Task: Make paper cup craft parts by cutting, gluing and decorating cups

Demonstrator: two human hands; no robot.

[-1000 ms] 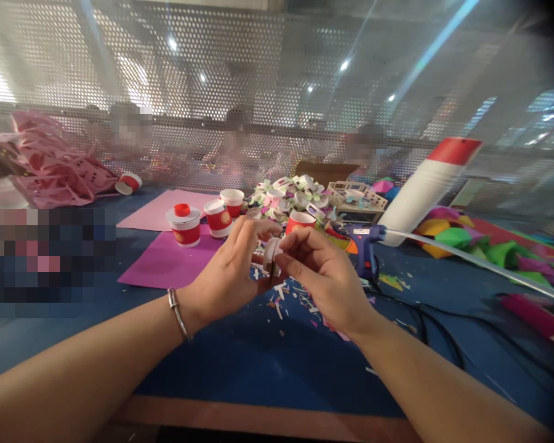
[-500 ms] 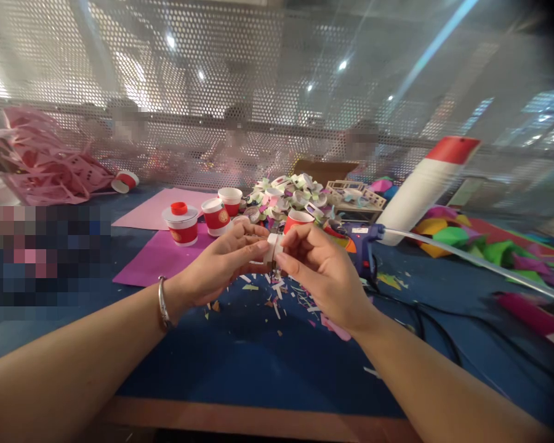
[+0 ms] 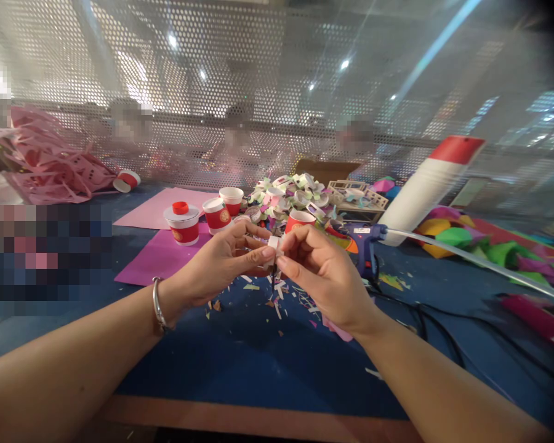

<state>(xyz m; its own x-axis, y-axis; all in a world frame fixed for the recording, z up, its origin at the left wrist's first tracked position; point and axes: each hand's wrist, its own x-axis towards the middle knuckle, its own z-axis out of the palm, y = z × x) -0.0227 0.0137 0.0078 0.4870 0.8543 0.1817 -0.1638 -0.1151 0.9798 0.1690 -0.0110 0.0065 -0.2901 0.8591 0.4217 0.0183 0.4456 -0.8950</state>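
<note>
Between my two hands is a small white paper piece (image 3: 272, 242), perhaps a bent strip. My left hand (image 3: 224, 261), with a silver bangle at the wrist, pinches its left side between thumb and fingers. My right hand (image 3: 325, 271) is closed at its right edge, thumb against fingertips. Just below hangs or lies a thin dark thing (image 3: 273, 281) that I cannot make out. Behind my right hand stands a red paper cup (image 3: 300, 219), partly hidden. A blue glue gun (image 3: 367, 246) with a clear glue stick (image 3: 471, 258) lies to the right.
Paper scraps (image 3: 277, 301) litter the blue table (image 3: 240, 375). Red-and-white cups (image 3: 183, 231) stand around purple paper (image 3: 143, 261). Behind are a pile of paper rings (image 3: 286, 194), a white tube (image 3: 425, 191) and a perforated screen (image 3: 258, 74). Black cables (image 3: 436, 320) run right.
The white paper piece has turned slightly between my fingers and shows less of its face. The thin dark thing below it shows more. Both hands stay in nearly the same place.
</note>
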